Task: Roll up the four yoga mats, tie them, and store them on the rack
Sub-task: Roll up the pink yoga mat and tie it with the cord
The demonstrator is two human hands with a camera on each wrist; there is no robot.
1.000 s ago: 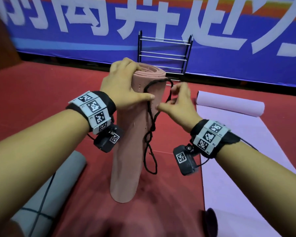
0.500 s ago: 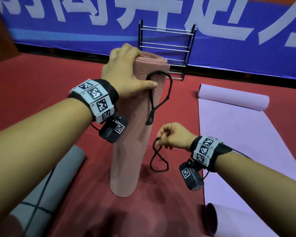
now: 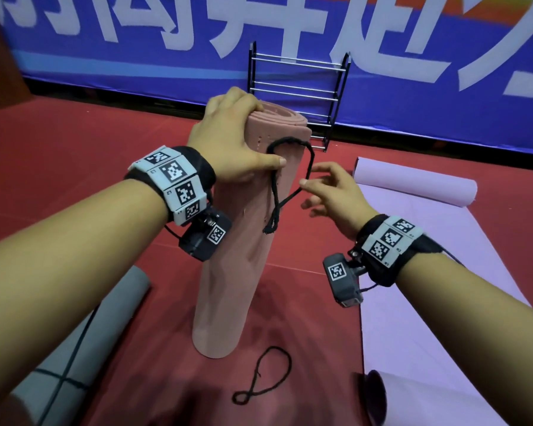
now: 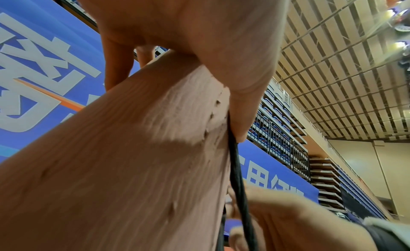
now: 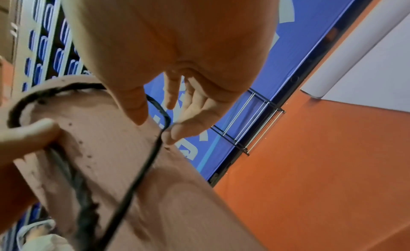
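A rolled pink mat (image 3: 228,272) stands on end on the red floor. My left hand (image 3: 240,142) grips its top, and the thumb pins a black cord loop (image 3: 311,155) against the roll. My right hand (image 3: 311,182) pinches the right side of that loop with its fingertips (image 5: 170,135), beside the roll. The wrist views show the same cord (image 4: 237,175) running down the pink mat (image 4: 111,167). A second black cord (image 3: 262,376) lies loose on the floor in front of the roll. The wire rack (image 3: 299,93) stands behind, against the blue banner.
A grey rolled mat (image 3: 83,339), tied with black cord, lies at the lower left. A purple mat (image 3: 419,241) lies spread at the right, its far end (image 3: 413,186) and near end (image 3: 376,398) curled up. Red floor surrounds everything.
My right hand let go of the lower cord, which now lies on the floor, and rose to the loop at the top of the pink mat. My left hand kept its grip.
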